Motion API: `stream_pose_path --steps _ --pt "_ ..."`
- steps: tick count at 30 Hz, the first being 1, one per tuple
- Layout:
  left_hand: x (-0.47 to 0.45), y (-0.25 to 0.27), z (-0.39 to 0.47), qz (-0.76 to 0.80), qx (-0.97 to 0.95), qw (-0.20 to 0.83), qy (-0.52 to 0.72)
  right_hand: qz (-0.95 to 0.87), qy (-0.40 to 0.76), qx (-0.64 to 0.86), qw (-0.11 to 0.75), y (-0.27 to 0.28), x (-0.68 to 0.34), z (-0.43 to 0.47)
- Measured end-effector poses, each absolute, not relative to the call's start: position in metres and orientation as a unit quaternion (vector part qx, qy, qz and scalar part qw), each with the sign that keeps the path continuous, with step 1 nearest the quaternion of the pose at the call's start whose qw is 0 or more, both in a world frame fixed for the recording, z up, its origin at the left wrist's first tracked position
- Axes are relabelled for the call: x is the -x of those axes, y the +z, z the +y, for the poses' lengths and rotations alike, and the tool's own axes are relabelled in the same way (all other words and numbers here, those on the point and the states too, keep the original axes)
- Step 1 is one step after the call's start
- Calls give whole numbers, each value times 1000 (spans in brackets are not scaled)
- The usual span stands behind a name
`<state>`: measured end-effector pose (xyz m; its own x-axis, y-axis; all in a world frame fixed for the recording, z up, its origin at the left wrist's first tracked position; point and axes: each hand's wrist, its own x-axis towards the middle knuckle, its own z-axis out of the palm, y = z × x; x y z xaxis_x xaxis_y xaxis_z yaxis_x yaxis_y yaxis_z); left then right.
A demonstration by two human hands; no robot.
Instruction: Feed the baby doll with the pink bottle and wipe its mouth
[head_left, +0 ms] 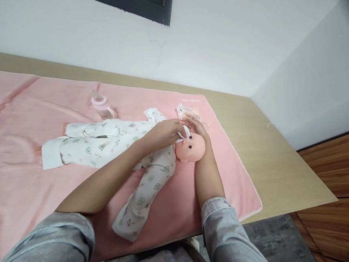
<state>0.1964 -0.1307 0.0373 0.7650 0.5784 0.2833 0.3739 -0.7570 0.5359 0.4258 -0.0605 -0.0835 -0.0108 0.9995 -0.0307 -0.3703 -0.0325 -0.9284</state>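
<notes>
A baby doll (194,147) lies on its back, dressed in a white patterned sleepsuit (102,143). Its head points right and its legs stretch left. Bent over the doll's face, my left hand (172,129) pinches a small white wipe (183,134) against the cheek and mouth area. My right hand (194,125) rests along the far side of the head, fingers stretched out and partly apart, with the wrist curving around the crown. Just behind those fingers lies a pale packet (188,111), partly hidden by the hand.
A pink baby bottle (103,106) stands tilted-looking beyond the doll's legs. The pink blanket (18,132) covers most of the wooden table (265,159), whose right edge shows. A white wall (215,41) rises behind, and wooden panelling (342,165) is at right.
</notes>
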Motion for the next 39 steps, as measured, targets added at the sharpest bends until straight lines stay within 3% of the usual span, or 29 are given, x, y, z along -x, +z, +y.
stream_pose_path --steps 18,28,39 --pt "-192 40 -129 272 -910 222 221 -393 593 416 566 -86 -426 -56" --pt "-178 53 -128 228 -939 219 135 -365 592 418 584 -86 -425 -63" --pt "-184 41 -123 229 -942 207 135 -357 601 417 581 -86 -426 -61"
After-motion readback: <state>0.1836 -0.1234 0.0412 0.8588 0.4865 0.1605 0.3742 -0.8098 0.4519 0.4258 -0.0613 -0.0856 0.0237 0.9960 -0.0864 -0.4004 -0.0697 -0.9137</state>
